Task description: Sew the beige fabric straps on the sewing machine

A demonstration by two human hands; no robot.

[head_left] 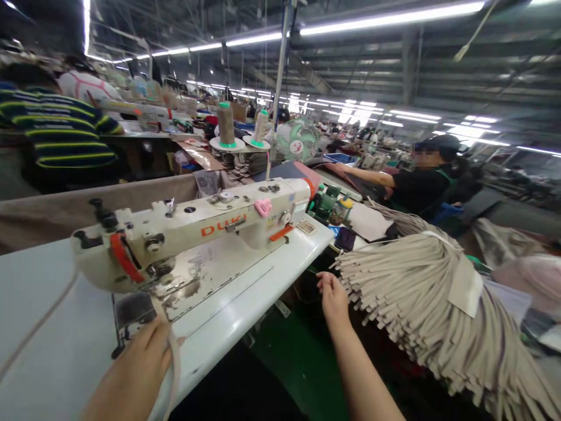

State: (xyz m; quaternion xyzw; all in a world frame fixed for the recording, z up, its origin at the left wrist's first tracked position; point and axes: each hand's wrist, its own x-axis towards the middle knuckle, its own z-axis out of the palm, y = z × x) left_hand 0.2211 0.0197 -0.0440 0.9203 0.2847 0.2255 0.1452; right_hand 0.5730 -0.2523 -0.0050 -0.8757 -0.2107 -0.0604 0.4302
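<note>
My left hand is on the white machine table, closed with thumb and fingers around a beige fabric strip. The strip runs from near the presser foot of the sewing machine down past my fingers toward the table's front edge. To the right, my right hand hangs past the table edge with its fingers curled in. Whatever it may hold is too small to make out. Close beside it lies a large bundle of beige strips, their cut ends facing my hand.
A tan thread cone and a smaller cone stand behind the machine. Beyond is a green fan. A person in black sits at right, another in a striped shirt at left. A yellow-lidded jar is near the bundle.
</note>
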